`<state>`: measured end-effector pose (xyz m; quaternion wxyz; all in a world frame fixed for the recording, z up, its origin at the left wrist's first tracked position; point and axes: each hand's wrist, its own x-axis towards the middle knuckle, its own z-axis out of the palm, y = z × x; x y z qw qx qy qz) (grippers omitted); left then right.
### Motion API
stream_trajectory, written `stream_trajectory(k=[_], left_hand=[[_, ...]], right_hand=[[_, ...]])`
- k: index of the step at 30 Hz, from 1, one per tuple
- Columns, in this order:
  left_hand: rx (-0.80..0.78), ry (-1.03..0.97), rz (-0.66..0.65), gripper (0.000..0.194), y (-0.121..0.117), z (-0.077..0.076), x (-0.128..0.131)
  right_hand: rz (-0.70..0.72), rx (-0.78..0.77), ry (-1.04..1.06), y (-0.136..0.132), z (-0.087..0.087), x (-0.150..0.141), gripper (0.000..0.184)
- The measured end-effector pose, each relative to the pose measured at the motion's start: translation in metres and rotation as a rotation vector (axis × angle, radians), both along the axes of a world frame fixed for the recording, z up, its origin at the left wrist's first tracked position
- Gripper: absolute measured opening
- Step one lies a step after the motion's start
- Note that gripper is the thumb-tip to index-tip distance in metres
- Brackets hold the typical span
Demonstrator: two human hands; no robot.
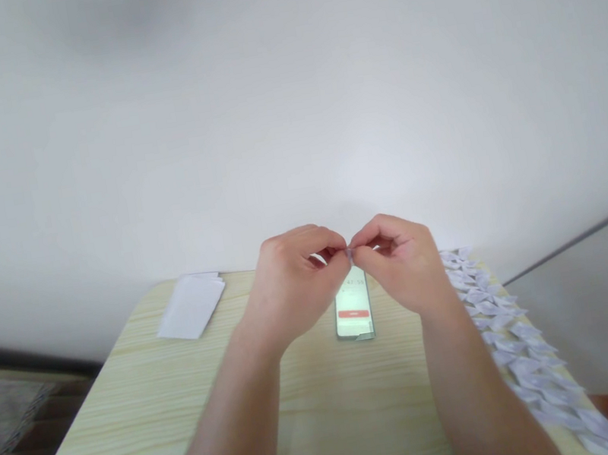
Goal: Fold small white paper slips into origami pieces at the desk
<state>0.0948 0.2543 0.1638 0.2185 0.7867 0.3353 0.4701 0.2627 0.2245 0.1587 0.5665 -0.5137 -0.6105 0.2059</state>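
My left hand (306,277) and my right hand (398,255) meet fingertip to fingertip above the far part of the table. Both are closed in a pinch on a small piece of white paper (350,254). Fingers cover most of this paper, so its shape is hard to make out. Below the hands lies a phone (351,301) with a lit screen and a red bar; its upper part is hidden behind the fingers.
A stack of white paper sheets (192,305) rests at the table's far left. Rows of small folded white paper pieces (525,365) run along the right edge of the wooden table (357,419). A white wall (285,107) rises directly behind the table.
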Motion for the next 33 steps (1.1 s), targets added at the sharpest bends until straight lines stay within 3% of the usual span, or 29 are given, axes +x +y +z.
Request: stream_trajectory(k=[9, 18, 22, 28, 33], left_hand=[[-0.046, -0.377, 0.038, 0.006, 0.002, -0.001, -0.001], [0.187, -0.307, -0.081, 0.013, 0.002, -0.006, 0.0], [0.195, -0.336, -0.179, 0.017, 0.004, -0.008, 0.0], [0.022, -0.357, -0.255, 0.008, 0.005, -0.009, -0.006], [-0.238, -0.333, -0.334, 0.025, 0.005, -0.008, -0.009]], right_hand=[[0.074, 0.023, 0.297, 0.008, -0.007, 0.007, 0.002], [0.262, -0.162, 0.413, 0.006, -0.002, 0.002, 0.021], [0.255, -0.112, 0.487, 0.006, -0.002, 0.002, 0.018], [0.22, 0.017, 0.414, 0.002, -0.004, 0.003, 0.006], [0.254, 0.11, 0.343, -0.001, -0.003, -0.002, 0.008]])
